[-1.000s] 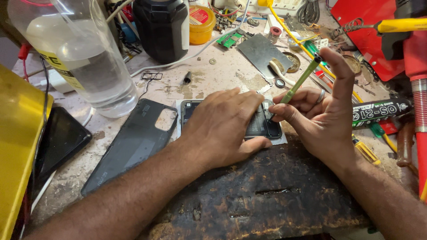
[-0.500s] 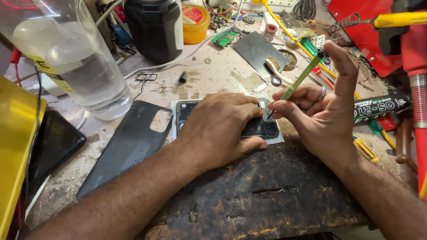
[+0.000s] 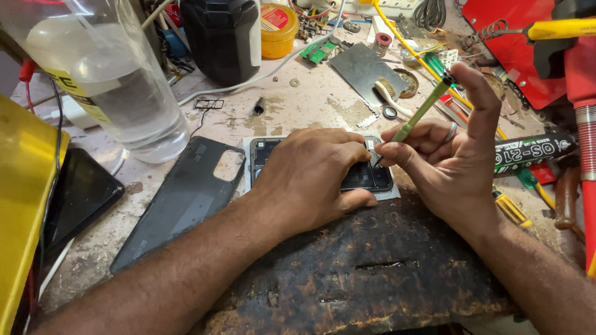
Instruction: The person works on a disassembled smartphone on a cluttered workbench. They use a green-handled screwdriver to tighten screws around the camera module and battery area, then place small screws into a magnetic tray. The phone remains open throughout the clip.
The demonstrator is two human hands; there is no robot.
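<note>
My left hand (image 3: 313,177) lies flat over an opened phone (image 3: 366,177) on the worn bench, pressing it down with fingers curled at its upper right corner. My right hand (image 3: 450,158) pinches a slim green screwdriver (image 3: 422,110), tilted, its tip on that same corner of the phone; the index finger rests on the top of the handle. The phone's removed dark back cover (image 3: 180,201) lies just left of it.
A clear bottle of liquid (image 3: 105,80) stands at the back left, a black container (image 3: 220,37) behind. A yellow case (image 3: 18,205) and dark screen (image 3: 77,195) sit left. A black glue tube (image 3: 534,152), red tools (image 3: 580,111) and clutter crowd the right. A charred mat (image 3: 347,267) lies in front.
The view has drifted slightly; both hands stay on the phone, the screwdriver tip staying at the same corner with small finger shifts.
</note>
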